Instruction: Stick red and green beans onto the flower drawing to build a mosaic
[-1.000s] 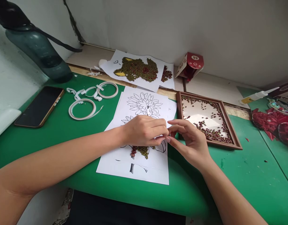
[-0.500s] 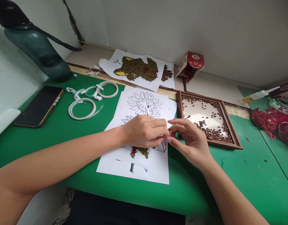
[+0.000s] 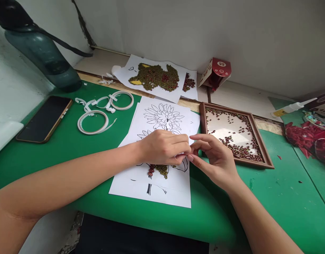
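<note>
A white sheet with a line-drawn flower (image 3: 164, 116) lies on the green tabletop. Green and dark red beans (image 3: 161, 170) cover part of the drawing's lower stem and leaf. Over the middle of the sheet, my left hand (image 3: 165, 147) is closed, its fingertips pinched on something too small or hidden to make out. My right hand (image 3: 214, 158) meets it fingertip to fingertip at the sheet's right side, thumb and index finger pressed together on something I cannot make out. Just beyond my right hand is a brown framed tray (image 3: 265, 155) holding loose beans (image 3: 243, 152).
Tape rolls (image 3: 92, 122) with curled strips and a phone (image 3: 44, 119) lie at left, a bottle (image 3: 43, 58) behind them. At the back are a bean-covered picture (image 3: 157, 77) and a red box (image 3: 217, 72). A glue bottle (image 3: 291, 107) and red wrapping (image 3: 301, 137) are at right.
</note>
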`<action>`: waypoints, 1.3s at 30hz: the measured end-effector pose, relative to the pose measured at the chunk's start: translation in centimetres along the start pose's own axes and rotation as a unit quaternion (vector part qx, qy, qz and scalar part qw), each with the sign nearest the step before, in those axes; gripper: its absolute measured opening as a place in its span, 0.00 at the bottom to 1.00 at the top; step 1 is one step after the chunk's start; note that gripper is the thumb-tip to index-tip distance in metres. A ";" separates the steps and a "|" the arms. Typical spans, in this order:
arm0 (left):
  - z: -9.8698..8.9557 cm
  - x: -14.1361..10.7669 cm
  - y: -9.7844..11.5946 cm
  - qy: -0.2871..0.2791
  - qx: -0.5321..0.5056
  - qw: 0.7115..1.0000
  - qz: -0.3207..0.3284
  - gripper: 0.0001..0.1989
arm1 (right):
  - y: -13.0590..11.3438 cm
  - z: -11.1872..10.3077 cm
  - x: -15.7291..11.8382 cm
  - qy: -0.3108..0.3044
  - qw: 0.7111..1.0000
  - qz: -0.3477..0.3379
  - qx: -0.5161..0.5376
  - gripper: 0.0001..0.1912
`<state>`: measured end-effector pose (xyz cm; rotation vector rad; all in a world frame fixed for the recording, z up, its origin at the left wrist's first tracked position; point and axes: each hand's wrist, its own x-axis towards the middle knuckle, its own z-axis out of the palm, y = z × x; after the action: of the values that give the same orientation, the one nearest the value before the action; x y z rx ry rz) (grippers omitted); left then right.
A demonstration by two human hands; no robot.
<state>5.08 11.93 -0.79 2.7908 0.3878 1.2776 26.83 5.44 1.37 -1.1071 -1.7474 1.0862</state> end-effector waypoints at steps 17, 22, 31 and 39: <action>-0.2 0.1 -0.1 0.000 -0.010 1.000 0.004 0.06 | 0.3 -0.1 0.4 0.017 1.000 0.003 0.002 0.21; -0.1 -0.1 -0.2 0.000 -0.014 1.000 0.007 0.04 | 0.1 0.0 0.5 0.018 1.000 0.004 -0.003 0.19; -0.1 -0.3 -0.2 -0.028 -0.010 1.000 0.003 0.05 | -0.1 0.1 0.3 0.024 1.000 0.001 -0.014 0.18; -0.1 -0.2 -0.2 -0.021 -0.002 1.000 0.013 0.07 | -0.1 0.1 0.3 0.008 1.000 -0.004 -0.018 0.17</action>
<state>4.83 12.05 -0.86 2.8230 0.3466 1.2204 26.63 5.67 1.52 -1.1255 -1.7638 1.0429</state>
